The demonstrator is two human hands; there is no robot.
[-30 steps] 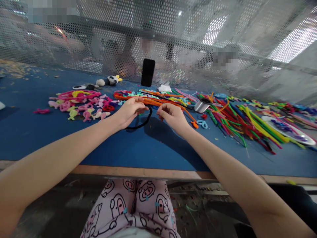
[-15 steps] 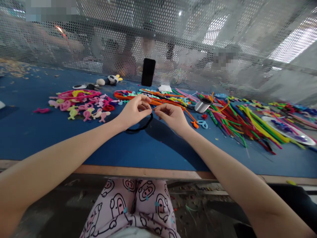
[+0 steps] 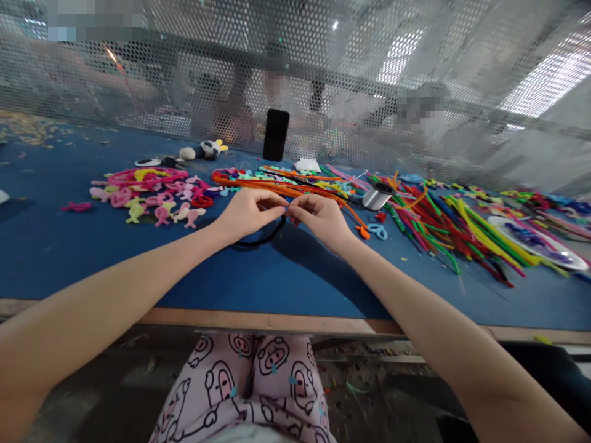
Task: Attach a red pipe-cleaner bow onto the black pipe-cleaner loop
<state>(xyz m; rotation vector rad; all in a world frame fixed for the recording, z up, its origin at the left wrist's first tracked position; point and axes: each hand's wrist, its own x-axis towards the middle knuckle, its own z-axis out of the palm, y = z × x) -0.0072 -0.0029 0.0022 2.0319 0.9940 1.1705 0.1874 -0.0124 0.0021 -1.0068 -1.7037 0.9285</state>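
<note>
Over the table's middle my left hand [image 3: 252,214] is closed in a pinch on the end of a black pipe cleaner [image 3: 268,239]. The pipe cleaner curves down and left, passing beneath my left wrist. My right hand [image 3: 318,220] is pinched too, its fingertips meeting those of the left; what lies between its thumb and forefinger is hidden. Just beyond both hands are long orange pipe cleaners [image 3: 249,183]. An orange twisted piece [image 3: 362,232] and a light blue looped piece [image 3: 378,231] lie to the right of my right hand.
Pink and yellow twisted shapes [image 3: 161,200] are heaped at left. On the right stand a wire spool [image 3: 377,197], many coloured pipe cleaners [image 3: 475,237] and a white plate [image 3: 572,261]. A phone [image 3: 276,135] leans on the perforated metal screen [image 3: 351,80]. A wooden edge [image 3: 268,320] borders the table.
My fingertips have come together, with the left hand moving slightly right and down. The black pipe cleaner's raised end is now more covered by the fingers.
</note>
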